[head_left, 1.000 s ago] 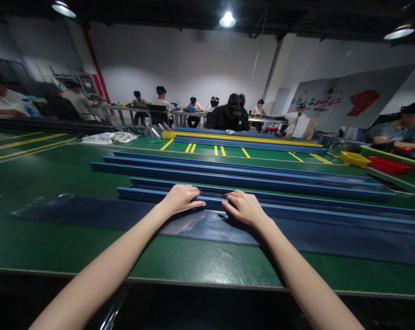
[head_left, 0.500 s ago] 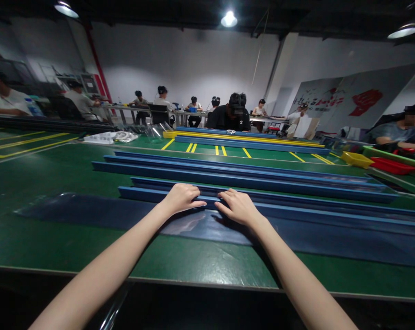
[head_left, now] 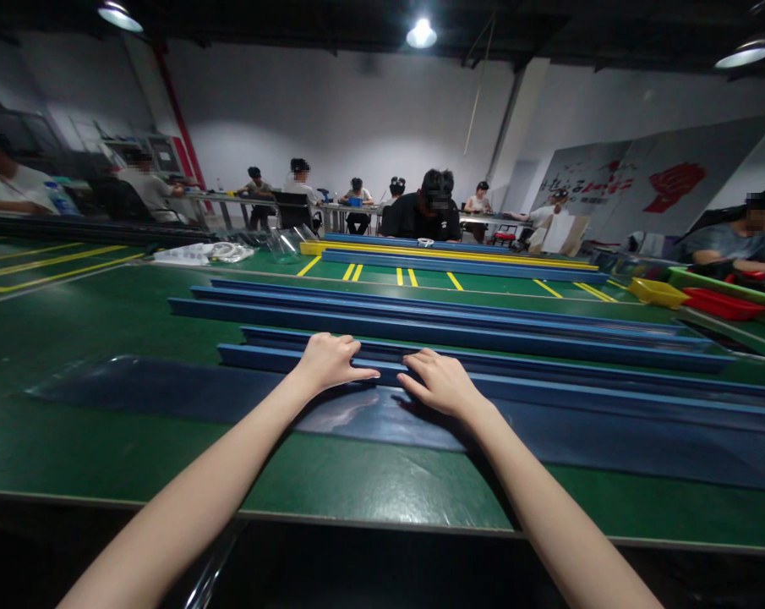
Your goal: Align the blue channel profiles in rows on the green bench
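In the head view, we see the left hand (head_left: pixel 328 362) and the right hand (head_left: pixel 439 379) near the middle of the frame, apart from each other, with a gap between their thumbs. Both lie at the near blue rail (head_left: pixel 521 389), which runs from left of centre out past the right edge. The fingers reach over its upper edge while the thumbs stay on our side, probably so that the wall sits between them; we cannot tell whether either hand is clamped on it. A dark flat sheet (head_left: pixel 166 393) stretches along our side of the rail, perhaps laid parallel to keep both within reach. Just beyond, a second blue rail (head_left: pixel 261 318) lies nearly parallel, likely to leave the near one room on the green table (head_left: pixel 103 457). A yellow bar (head_left: pixel 369 251) crosses the upper middle.
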Demonstrator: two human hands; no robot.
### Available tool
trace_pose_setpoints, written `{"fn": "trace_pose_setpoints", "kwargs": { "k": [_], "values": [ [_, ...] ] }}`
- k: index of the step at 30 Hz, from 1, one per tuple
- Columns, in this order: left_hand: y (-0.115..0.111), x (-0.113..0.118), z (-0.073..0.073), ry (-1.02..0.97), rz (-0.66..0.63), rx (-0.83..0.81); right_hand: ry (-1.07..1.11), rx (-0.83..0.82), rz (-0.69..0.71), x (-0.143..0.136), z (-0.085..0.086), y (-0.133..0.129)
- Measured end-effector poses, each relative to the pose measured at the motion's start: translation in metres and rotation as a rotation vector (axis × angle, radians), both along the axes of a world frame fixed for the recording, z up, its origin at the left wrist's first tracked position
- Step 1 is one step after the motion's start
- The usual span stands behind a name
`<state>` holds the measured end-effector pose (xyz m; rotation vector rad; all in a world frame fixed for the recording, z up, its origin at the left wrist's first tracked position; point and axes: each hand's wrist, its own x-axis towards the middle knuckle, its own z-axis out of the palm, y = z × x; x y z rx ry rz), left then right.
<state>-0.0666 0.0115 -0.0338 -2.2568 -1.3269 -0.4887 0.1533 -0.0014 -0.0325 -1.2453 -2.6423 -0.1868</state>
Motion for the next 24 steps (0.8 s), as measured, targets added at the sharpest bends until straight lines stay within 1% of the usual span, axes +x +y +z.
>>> {"fn": "trace_pose_setpoints", "kwargs": {
  "k": [3,8,12,15,18,24],
  "values": [
    [-0.0011,0.0,0.0023,-0.007,0.023,-0.033,-0.007,0.004,-0.008,0.0,0.0001,-0.0004],
    [-0.0021,-0.0009,0.005,0.017,0.006,-0.092,-0.011,0.02,-0.013,0.0003,-0.0003,-0.0001],
    [-0.0007,-0.0029,0.0036,0.013,-0.006,-0.124,-0.015,0.027,-0.022,0.0019,-0.0005,0.0001],
    [0.0007,-0.0042,0.0025,-0.034,-0.051,-0.205,-0.012,0.018,-0.055,0.0041,-0.0008,0.0],
    [0.0011,-0.0041,0.0036,-0.11,-0.095,-0.304,0.044,0.012,-0.066,0.0058,-0.002,-0.0003],
    [0.0024,-0.0062,0.0097,-0.223,-0.101,-0.423,0.151,0.009,-0.033,0.0058,-0.0048,-0.001]
  ]
}}
